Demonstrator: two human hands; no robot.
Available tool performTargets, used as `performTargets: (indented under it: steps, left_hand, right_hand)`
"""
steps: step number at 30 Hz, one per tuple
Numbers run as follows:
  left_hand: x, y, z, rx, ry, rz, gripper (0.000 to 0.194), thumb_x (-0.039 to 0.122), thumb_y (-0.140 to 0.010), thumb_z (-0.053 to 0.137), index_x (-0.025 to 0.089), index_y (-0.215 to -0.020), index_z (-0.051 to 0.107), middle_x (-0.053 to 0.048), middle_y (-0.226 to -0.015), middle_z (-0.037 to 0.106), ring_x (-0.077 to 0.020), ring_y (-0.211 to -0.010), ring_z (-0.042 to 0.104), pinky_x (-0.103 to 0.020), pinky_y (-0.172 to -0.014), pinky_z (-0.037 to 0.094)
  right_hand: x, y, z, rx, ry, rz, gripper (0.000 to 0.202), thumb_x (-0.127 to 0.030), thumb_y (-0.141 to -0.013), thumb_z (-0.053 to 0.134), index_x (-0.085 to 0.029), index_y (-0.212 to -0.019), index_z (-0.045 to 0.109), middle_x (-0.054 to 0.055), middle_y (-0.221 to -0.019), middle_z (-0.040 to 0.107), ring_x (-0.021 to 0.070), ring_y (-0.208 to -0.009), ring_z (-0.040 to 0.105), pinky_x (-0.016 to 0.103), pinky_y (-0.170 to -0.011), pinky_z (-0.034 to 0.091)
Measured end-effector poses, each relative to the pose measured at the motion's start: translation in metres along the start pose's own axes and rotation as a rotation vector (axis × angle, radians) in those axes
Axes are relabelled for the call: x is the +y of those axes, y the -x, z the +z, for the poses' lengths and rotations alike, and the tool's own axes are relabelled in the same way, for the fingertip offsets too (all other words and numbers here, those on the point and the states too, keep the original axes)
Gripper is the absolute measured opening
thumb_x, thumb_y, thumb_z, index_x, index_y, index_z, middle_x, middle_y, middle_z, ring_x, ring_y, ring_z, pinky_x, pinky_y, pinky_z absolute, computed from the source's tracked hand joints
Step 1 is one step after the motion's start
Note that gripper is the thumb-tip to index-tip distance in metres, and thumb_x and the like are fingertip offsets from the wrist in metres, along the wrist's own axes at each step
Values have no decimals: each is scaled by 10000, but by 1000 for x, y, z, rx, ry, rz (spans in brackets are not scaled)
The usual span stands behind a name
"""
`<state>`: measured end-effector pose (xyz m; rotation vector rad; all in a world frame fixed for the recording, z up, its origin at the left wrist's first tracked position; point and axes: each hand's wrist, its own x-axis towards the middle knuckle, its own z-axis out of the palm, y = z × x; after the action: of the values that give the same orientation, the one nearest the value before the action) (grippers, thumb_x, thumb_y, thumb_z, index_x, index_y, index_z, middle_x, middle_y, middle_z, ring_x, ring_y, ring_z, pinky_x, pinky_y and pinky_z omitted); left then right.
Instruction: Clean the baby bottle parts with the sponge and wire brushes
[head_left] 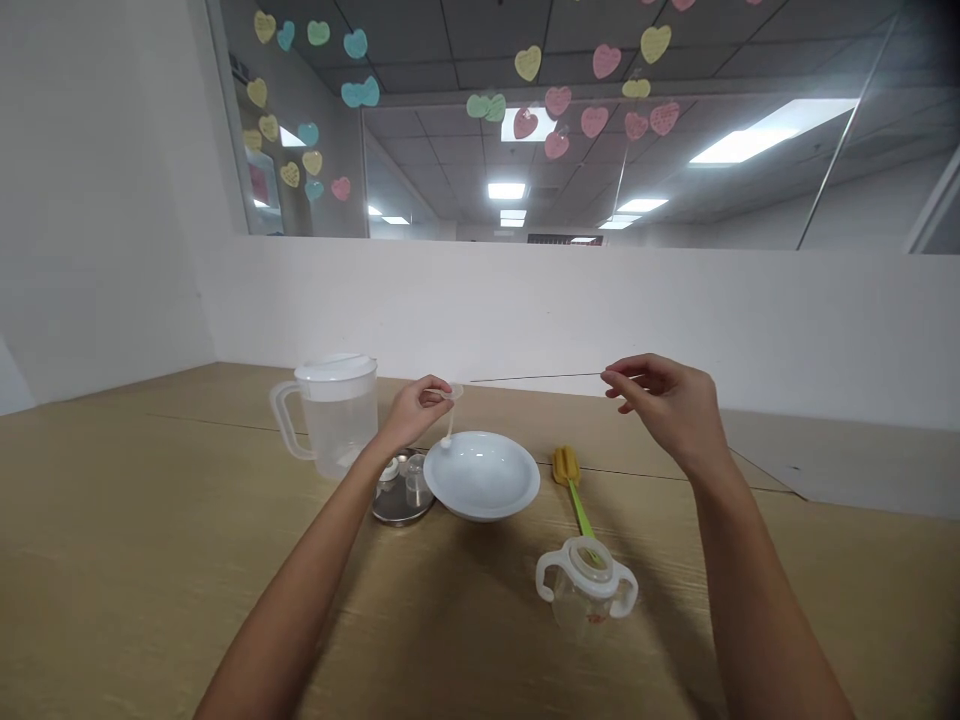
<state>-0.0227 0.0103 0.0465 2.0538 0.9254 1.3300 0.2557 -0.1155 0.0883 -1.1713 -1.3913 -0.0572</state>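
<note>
My left hand pinches a small clear piece with a thin straw and a white tip hanging down at the left rim of a white bowl. My right hand is raised at the right, its thumb and forefinger pinched on the end of a thin dark wire-like stick that points left toward the clear piece. In front of the right forearm stands a clear cup with two white handles. A yellow sponge brush with a green handle lies behind the cup.
A clear pitcher with a white lid stands at the back left. Beside the bowl, a round metal tray holds small bottle parts. The wooden table meets a white wall; a window with heart-shaped notes is above.
</note>
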Motion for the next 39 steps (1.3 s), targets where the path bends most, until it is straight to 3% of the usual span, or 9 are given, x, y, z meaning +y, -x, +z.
performTargets:
  steps: [10,21,30,34,39]
  left_hand:
    - [8,3,7,-104,-148,96,175,257,-721,561,157,-864,578,-48,-945,635,-153,-811,605,-311,-848,472]
    - [14,5,7,-119,-146,118,168,240,-699,571,165,-845,610,-47,-936,657,-167,-840,619,-312,-845,476]
    - [18,6,8,-117,-137,124,177,241,-703,582,165,-859,615,-46,-938,652,-174,-857,606,-326,-849,472]
    - [19,6,9,-102,-62,123,256,241,-683,616,170,-929,603,-51,-981,638,-177,-895,595,-341,-880,461]
    - [20,6,12,-79,211,45,395,236,-655,660,161,-1025,544,-59,-970,617,-183,-927,596,-359,-897,447]
  right_hand:
    - [-1,4,13,-116,180,-98,173,-333,-757,595,-175,-765,666,31,-681,658,155,-584,614,266,-554,494]
    - [-20,11,5,-60,174,-120,152,-318,-744,606,-179,-734,667,25,-655,657,158,-529,601,279,-510,456]
    - [-25,14,5,-84,244,-249,118,-258,-778,577,-188,-739,663,13,-677,661,141,-542,599,273,-562,474]
    - [-27,15,4,-118,251,-254,102,-240,-778,585,-190,-744,667,9,-682,662,137,-551,598,267,-569,478]
    - [-34,17,0,-141,210,-218,93,-251,-771,606,-191,-740,669,6,-674,659,134,-543,597,266,-556,487]
